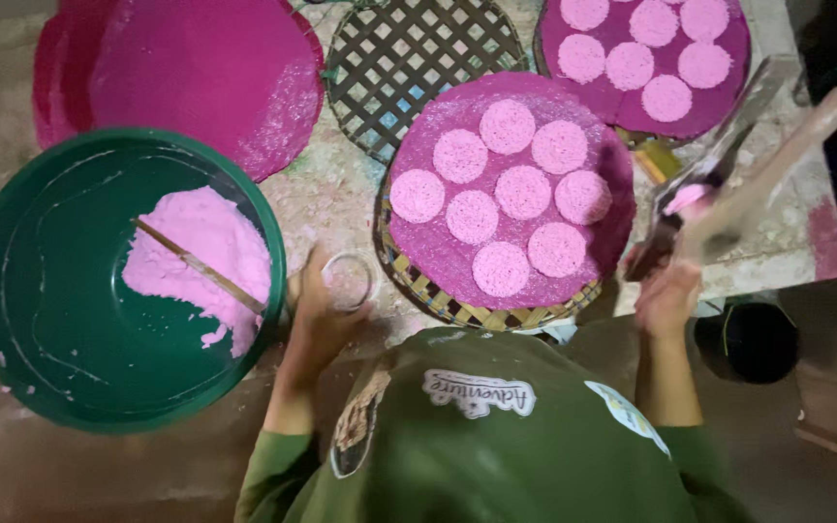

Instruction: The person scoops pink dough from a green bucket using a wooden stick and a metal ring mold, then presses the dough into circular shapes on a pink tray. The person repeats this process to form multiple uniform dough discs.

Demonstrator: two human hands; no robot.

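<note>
A small clear ring mould [349, 281] is grasped by the left hand [317, 315], fingers curled on its rim, at the near edge of the table [326, 199], between the green basin [50, 291] and the woven tray [438, 300]. A blurred flat wooden paddle [777, 160] is clenched in the right hand [668, 295]. Eight grainy pink discs [522, 192] are seen on the magenta cloth [418, 242]. Crumbly pink dough [201, 252] and a stick [201, 266] lie in the basin.
</note>
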